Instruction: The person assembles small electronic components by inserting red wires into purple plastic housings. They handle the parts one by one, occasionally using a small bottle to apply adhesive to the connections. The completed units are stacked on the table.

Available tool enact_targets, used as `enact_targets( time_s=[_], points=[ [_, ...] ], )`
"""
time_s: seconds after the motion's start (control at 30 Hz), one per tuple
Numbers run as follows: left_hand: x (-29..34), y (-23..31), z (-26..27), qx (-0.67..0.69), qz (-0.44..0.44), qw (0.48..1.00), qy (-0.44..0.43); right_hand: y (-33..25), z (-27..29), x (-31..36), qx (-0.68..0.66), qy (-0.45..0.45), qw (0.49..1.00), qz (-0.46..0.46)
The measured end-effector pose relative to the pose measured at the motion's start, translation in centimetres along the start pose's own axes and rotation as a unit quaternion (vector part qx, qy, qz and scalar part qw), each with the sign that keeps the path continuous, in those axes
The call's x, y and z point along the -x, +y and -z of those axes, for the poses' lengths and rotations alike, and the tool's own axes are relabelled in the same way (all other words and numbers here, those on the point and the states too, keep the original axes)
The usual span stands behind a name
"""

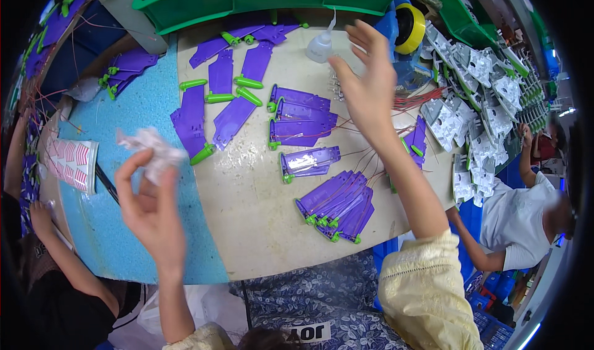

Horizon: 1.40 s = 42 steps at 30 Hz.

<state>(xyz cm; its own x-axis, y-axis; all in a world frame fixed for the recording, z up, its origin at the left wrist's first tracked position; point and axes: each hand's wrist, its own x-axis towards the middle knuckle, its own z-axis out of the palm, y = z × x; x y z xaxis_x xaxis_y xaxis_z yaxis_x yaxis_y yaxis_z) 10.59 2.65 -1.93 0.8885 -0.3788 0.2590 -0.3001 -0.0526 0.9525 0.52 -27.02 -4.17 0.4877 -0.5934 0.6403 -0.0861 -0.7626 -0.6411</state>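
My left hand (151, 223) is raised over the blue mat, its fingers closed on a crumpled white tissue (162, 158). High on the right, my right hand (370, 93) has its fingers spread and holds nothing. Just left of its thumb stands a small translucent squeeze bottle (318, 48) with a thin nozzle. Between my hands lie purple plastic panels with green ends, some loose (234, 122), some in a column (300, 133) with red wires. Nearer me is a fanned group of purple panels (337, 206), wires running from it.
Green bins (260, 3) line the far edge. A yellow tape roll (410, 28) sits near white-grey plastic parts (473, 118) heaped at right. A label sheet (74, 164) and black pen-like tool (106, 184) lie on the blue mat (124, 251). People work on both sides.
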Motion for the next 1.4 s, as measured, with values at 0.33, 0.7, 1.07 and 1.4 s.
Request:
enact_targets(
  time_s=[0.33,0.7,1.07,1.4],
  points=[
    [0.3,0.6,-7.6,-0.100,-0.166,0.952,-0.235,-7.8,8.3,5.5,0.016,-0.251,0.964,-0.086],
    [-2.0,-3.4,-8.8,-0.102,-0.202,0.927,-0.297,-7.0,2.7,4.1,0.157,-0.378,0.913,-0.007],
    [-1.1,-2.3,-7.1,-0.153,-0.282,0.909,-0.266,-6.1,2.3,-0.4,-0.154,-0.160,0.954,-0.203],
    [5.0,-0.5,-7.3,-0.240,-0.305,0.857,-0.338,0.8,-0.4,-2.6,-0.068,-0.207,0.958,-0.184]
  ],
)
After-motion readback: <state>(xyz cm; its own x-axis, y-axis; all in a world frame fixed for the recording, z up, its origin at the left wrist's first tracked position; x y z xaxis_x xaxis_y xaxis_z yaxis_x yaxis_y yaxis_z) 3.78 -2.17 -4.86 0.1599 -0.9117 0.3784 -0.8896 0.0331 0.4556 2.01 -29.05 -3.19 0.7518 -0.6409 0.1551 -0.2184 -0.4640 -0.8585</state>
